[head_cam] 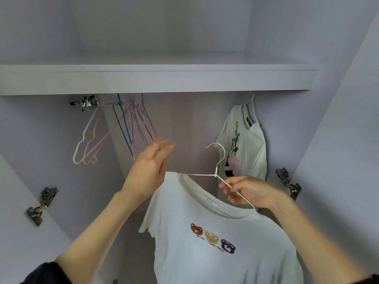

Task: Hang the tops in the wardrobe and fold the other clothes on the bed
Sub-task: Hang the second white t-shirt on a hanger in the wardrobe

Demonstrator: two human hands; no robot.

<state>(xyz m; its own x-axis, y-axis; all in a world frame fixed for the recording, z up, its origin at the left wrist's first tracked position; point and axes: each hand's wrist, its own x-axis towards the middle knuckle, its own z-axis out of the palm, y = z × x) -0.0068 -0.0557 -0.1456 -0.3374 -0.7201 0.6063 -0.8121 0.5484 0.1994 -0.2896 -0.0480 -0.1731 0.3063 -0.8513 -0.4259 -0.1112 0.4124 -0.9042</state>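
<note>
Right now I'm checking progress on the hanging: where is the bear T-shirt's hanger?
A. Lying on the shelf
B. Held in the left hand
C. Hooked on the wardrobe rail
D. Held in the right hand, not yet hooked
D: the right hand pinches the white hanger carrying the bear T-shirt, its hook free in the air.

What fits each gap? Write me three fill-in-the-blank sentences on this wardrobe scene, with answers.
1. The right hand pinches the thin white wire ____ carrying the white bear-print T-shirt.
2. The T-shirt's chest shows ____ bear heads.
3. The open left hand reaches toward the bunch of empty coloured wire hangers, holding ____.

Missing words: hanger; three; nothing
</note>
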